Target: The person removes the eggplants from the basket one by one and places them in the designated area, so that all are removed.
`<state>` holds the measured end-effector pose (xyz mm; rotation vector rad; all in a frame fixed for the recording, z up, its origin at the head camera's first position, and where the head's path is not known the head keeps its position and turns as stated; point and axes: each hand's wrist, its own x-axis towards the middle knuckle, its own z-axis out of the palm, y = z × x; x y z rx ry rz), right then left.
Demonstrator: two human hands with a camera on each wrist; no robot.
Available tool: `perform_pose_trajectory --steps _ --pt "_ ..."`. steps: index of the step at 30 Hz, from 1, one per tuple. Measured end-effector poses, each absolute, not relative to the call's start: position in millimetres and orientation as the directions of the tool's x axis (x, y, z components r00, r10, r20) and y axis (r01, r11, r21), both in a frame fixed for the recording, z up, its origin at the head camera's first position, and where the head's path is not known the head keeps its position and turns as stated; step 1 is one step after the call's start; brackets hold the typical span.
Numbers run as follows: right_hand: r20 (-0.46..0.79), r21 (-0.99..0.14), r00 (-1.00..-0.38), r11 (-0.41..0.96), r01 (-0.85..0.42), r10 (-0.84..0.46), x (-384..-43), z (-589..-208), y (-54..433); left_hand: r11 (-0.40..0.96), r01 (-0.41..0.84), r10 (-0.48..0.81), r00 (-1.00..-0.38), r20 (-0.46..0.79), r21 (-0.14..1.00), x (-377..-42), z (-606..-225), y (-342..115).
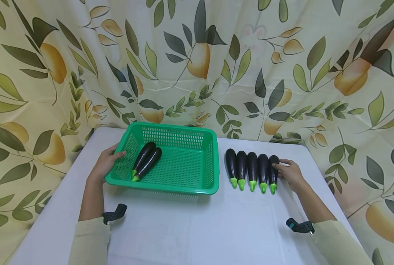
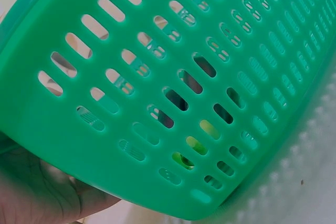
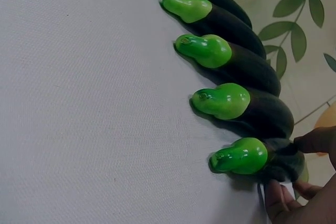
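My left hand grips the left rim of a green plastic basket, thumb over the edge. Inside it, at the left, two dark eggplants with green stems lie side by side. The left wrist view shows them partly through the slotted wall. To the right of the basket, several eggplants lie in a row, stems toward me. At the row's right end, my right hand pinches the last eggplant between thumb and fingers. In the right wrist view that eggplant still lies on the cloth.
A white cloth covers the table. Behind it hangs a curtain printed with leaves and fruit. The basket stands close to the table's back edge. A small black device is strapped to each wrist.
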<state>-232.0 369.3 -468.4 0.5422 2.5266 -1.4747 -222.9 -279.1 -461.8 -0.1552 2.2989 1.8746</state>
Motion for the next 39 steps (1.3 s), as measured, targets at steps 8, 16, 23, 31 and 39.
perform_pose_trajectory --steps 8,16,23,31,39 --pt "-0.312 -0.791 -0.919 0.470 0.392 0.240 -232 -467 372 0.210 -0.191 0.030 -0.979 -0.201 0.959 -224 -463 -280" --pt "-0.244 -0.819 -0.928 0.452 0.353 0.282 -233 -457 371 0.220 -0.192 0.034 -0.978 -0.204 0.956 -223 -462 -280" --pt "-0.169 -0.828 -0.945 0.480 0.291 0.282 -239 -445 358 0.211 -0.196 0.040 -0.977 -0.209 0.958 -222 -459 -280" --pt "-0.088 -0.840 -0.970 0.507 0.195 0.226 -246 -434 330 0.216 -0.204 0.024 -0.976 -0.214 0.955 -222 -459 -277" --pt "-0.050 -0.879 -0.993 0.468 0.095 0.108 -249 -422 299 0.235 -0.204 0.011 -0.977 -0.213 0.950 -219 -455 -276"
